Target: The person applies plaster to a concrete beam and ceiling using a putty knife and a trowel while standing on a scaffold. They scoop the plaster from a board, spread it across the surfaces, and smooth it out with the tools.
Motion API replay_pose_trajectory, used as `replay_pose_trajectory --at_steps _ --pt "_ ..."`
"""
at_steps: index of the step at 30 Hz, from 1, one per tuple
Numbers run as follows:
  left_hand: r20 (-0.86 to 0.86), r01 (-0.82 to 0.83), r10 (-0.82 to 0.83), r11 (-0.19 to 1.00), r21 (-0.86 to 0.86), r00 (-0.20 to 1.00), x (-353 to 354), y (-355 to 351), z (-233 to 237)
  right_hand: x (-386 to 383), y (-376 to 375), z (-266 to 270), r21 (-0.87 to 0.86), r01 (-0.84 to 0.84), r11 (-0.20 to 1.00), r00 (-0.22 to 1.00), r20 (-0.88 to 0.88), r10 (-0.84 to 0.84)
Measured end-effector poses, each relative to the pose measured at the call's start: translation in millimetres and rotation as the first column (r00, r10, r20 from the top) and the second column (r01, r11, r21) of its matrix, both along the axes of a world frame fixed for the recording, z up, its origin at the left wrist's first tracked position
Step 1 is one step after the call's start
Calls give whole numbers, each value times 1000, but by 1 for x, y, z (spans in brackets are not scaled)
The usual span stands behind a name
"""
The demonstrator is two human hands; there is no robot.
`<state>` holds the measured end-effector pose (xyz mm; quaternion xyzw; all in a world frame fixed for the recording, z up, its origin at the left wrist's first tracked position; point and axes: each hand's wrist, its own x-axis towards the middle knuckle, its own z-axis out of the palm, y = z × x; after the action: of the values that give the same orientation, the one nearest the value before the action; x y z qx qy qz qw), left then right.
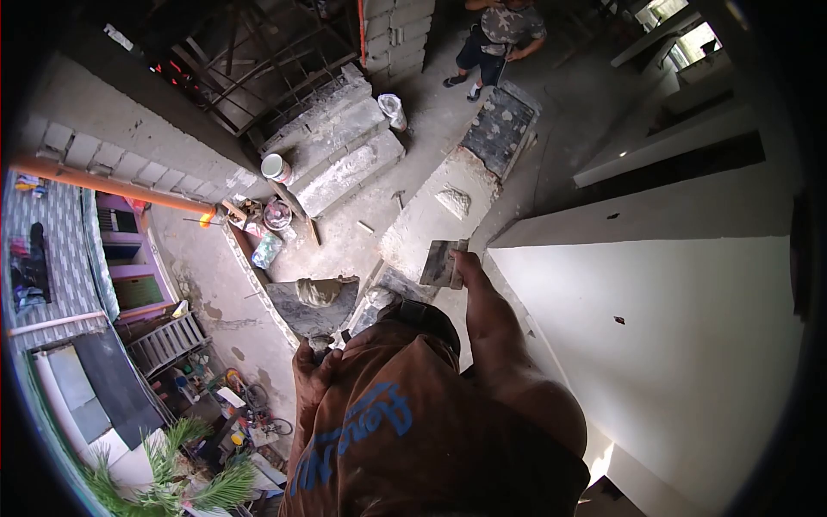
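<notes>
Grey mortar [319, 293] sits at the far edge of a board [323, 317] in the head view; tilting could spill it. Whether the half-curled left hand [317, 366] grips the board, I cannot tell. Pressed edge-first, the trowel [440, 264] in the closed right hand [469, 269] could gouge the pale slab [424, 222].

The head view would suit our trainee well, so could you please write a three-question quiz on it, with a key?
1. Which hand holds the trowel?

2. True or false: another person is beyond the far end of the pale slab.

3. What sits on the pale slab?
A) a bicycle
B) a pale lump
C) a ladder

Key:
1. The right hand
2. True
3. B
</notes>
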<state>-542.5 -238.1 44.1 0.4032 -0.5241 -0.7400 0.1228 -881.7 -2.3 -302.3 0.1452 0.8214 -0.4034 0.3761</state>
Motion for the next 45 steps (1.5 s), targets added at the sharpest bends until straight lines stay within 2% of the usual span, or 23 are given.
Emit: replay_pose_trajectory --at_steps 2,5,11,18,21,26,29,33,35,38,42,45 --pt "47 12 -11 999 -29 999 2 0 -1 1 -6 20 -53 143 988 989 54 -141" --pt "34 15 -12 998 -66 999 3 0 -8 0 -9 28 -76 209 975 976 84 -202" --pt "116 80 -67 991 -109 991 7 -5 -11 -1 -9 42 -69 193 979 979 80 -187" --pt "112 91 -73 982 -163 991 2 -7 -7 -1 -5 46 -78 245 966 967 84 -239" --pt "73 61 -51 988 -145 996 2 -6 -9 -1 -4 49 -47 208 977 977 66 -204" --pt "97 120 -108 984 -130 989 5 -9 -12 -1 -7 60 -78 197 977 979 75 -192" --pt "125 95 -88 994 -52 988 11 -9 -18 1 -10 66 -48 183 982 983 45 -180" --pt "63 50 -46 997 -52 997 5 -4 -15 0 -9 55 -87 210 974 976 70 -205" --pt "50 38 -34 996 -76 998 4 -3 -17 -2 -6 40 -39 167 985 984 63 -165" --pt "78 70 -65 995 -72 995 5 -6 -14 1 -12 52 -52 208 977 975 86 -203" --pt "88 76 -69 994 -78 994 6 -5 -14 -2 -12 39 -59 204 977 974 114 -196" --pt "35 19 -18 999 -37 999 4 -3 -16 -2 -15 47 -55 213 975 971 119 -206"
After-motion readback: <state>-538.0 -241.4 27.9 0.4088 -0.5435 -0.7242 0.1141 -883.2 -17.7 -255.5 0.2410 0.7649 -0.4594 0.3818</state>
